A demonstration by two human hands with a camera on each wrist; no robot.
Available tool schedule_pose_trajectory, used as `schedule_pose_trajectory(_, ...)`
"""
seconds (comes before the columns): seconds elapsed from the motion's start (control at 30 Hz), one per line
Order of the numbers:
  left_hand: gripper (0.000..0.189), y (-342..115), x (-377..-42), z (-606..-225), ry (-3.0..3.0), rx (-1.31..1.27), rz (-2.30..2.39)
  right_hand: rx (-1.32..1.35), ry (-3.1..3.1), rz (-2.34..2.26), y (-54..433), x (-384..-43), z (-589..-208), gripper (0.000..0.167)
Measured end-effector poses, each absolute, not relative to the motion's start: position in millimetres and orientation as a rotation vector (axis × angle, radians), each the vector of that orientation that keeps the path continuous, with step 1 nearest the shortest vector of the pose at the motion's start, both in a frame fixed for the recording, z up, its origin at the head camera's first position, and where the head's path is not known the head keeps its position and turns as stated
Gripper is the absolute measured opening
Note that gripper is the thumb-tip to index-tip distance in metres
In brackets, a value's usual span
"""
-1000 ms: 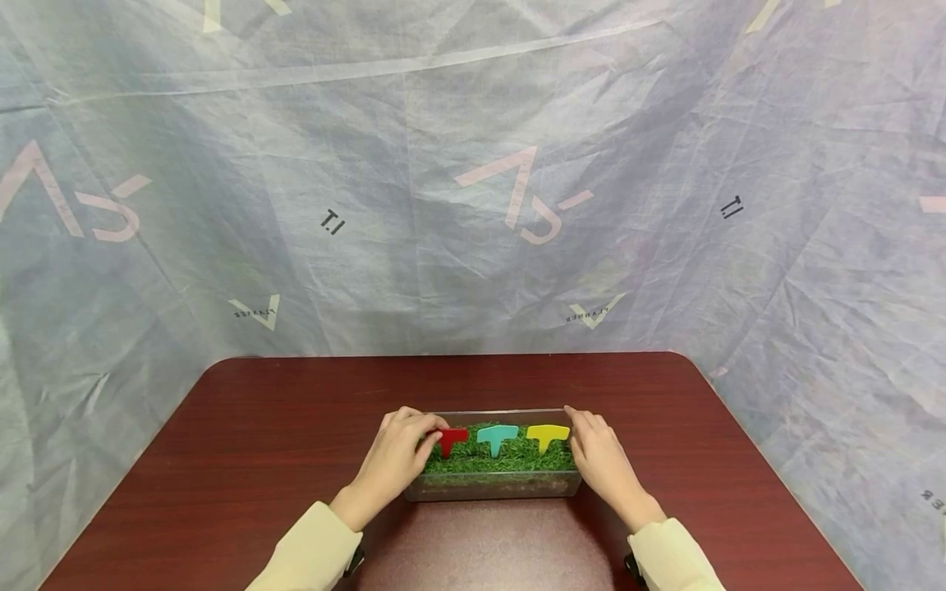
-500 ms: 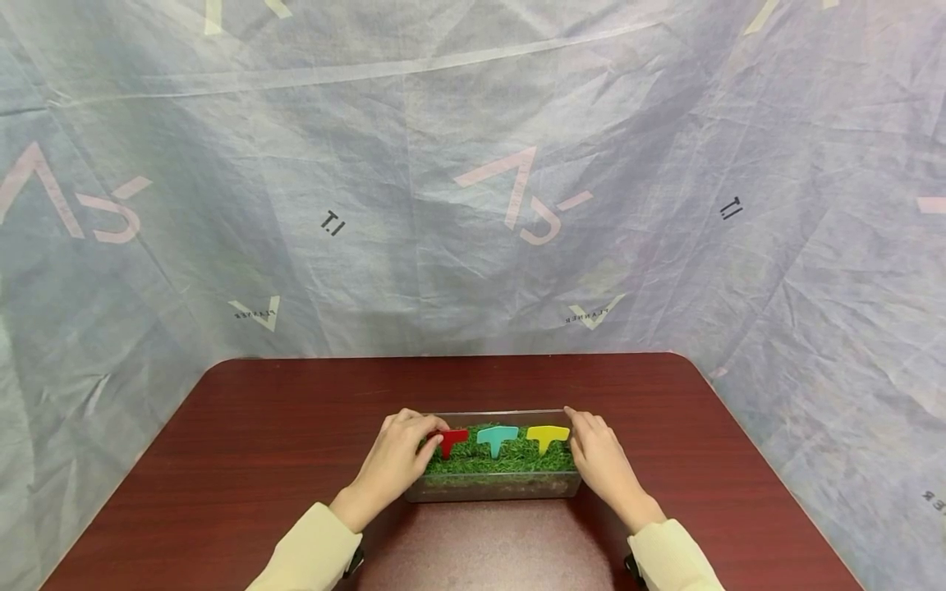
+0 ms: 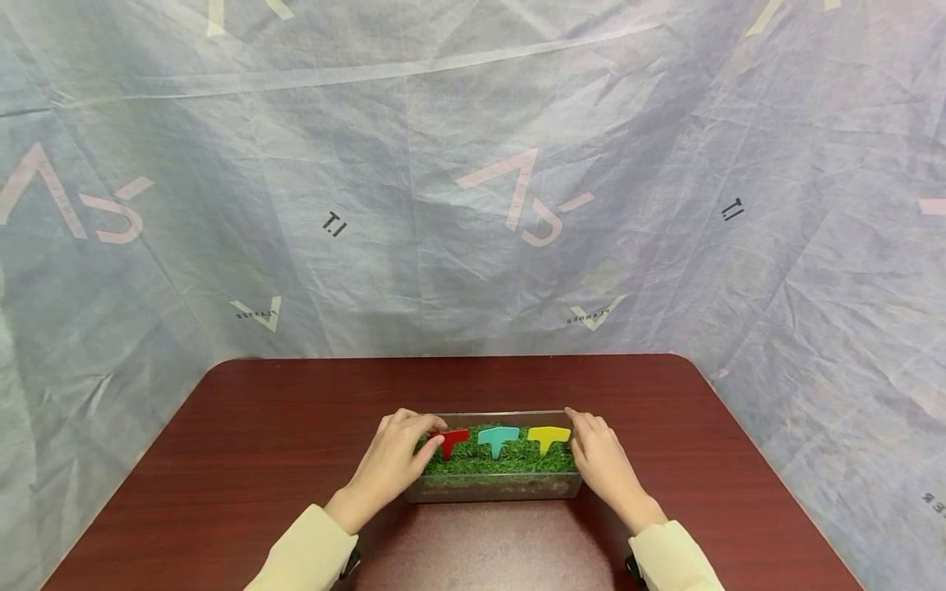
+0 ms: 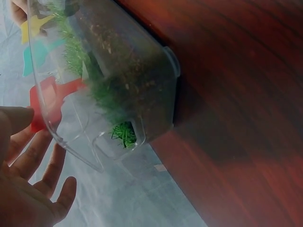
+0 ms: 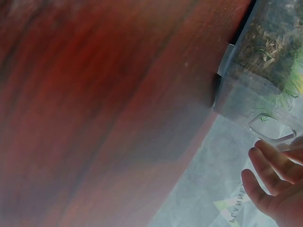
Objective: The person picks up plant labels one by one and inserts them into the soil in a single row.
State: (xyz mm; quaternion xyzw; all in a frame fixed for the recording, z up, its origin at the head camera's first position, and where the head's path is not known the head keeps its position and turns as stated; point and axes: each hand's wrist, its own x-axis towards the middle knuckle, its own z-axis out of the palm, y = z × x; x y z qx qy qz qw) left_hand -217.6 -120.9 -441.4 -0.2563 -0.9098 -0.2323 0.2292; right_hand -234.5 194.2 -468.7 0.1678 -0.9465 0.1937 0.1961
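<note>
A long clear plastic box (image 3: 491,490) of green artificial grass (image 3: 502,466) stands on the table. Three T-shaped plant labels stand in the grass: red (image 3: 454,440), turquoise (image 3: 498,437) and yellow (image 3: 549,435). My left hand (image 3: 392,460) pinches the red label's left end between thumb and finger; the left wrist view shows the thumb against the red label (image 4: 47,101), other fingers spread. At the box's right end my right hand (image 3: 604,460) rests by the rim, close to the yellow label. In the right wrist view its fingers (image 5: 262,165) are loosely extended beside the end handle hole.
The dark red wooden table (image 3: 310,410) extends around the box on all sides. Behind it and at both sides hangs a grey printed cloth (image 3: 414,271). Bark-like bits (image 5: 270,49) show through the box wall under the grass.
Hardly anything differs. The left hand's fingers on the red label have shifted very slightly; the right hand and the box look the same.
</note>
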Motion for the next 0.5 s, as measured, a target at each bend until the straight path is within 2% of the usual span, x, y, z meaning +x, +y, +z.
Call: schedule_pose_trajectory(0.5,0.010,-138,-217,-436,-2.471,-0.636,-0.573,0.464,-2.651,0.578,196,-235,-467,0.038)
